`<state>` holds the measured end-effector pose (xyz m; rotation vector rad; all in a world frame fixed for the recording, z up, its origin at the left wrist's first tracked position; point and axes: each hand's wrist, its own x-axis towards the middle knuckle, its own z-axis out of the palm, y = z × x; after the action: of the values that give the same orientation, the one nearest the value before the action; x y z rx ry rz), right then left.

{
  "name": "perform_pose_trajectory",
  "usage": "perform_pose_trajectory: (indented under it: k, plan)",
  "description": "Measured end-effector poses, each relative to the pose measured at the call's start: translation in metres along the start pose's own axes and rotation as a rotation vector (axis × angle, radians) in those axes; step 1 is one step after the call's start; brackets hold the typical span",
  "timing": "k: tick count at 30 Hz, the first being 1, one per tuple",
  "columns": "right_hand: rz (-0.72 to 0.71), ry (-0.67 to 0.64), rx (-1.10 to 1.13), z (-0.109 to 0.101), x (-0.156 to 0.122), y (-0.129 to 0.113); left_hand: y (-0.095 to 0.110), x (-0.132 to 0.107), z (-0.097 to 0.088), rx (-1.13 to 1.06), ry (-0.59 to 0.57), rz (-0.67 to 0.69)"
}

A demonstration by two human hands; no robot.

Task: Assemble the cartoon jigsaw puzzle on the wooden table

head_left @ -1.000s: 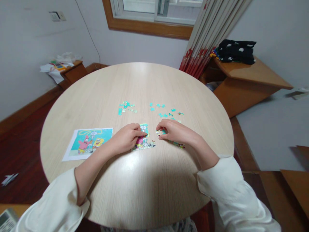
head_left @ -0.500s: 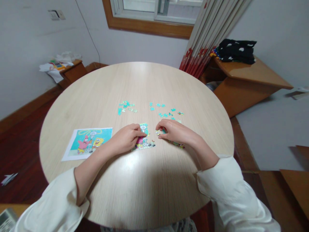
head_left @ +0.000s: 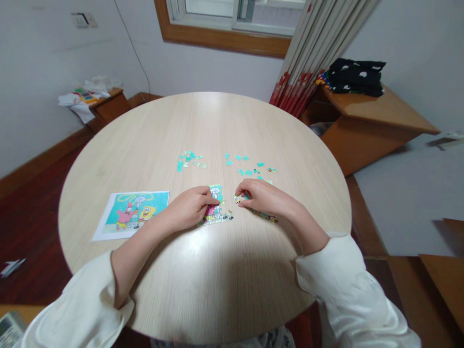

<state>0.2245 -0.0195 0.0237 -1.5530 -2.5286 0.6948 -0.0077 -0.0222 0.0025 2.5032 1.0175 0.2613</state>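
My left hand lies palm down over the left side of a partly assembled jigsaw puzzle, its index finger stretched across the pieces. The hand hides part of the pink figure; a pale squid-like figure on turquoise shows beside it. To the right, a small yellow and white puzzle piece sits between the thumb and index finger of my right hand, just apart from the assembled part. More puzzle pieces lie partly hidden under my right hand and wrist.
Loose turquoise pieces lie beyond my left hand, with more turquoise pieces beyond my right. A printed reference picture rests on the round wooden table at left. Behind the table stands a wooden cabinet with dark cloth on top.
Hardly anything differs. My right hand and its puzzle piece have shifted very slightly; my left hand stays on the puzzle.
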Motion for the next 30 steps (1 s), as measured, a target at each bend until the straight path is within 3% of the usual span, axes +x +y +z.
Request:
perform_pose_trajectory:
  k: [30]
  plan:
    - [0.028,0.059,0.072,0.010,0.003,-0.019,0.002,-0.001,-0.002,-0.002,-0.012,0.000]
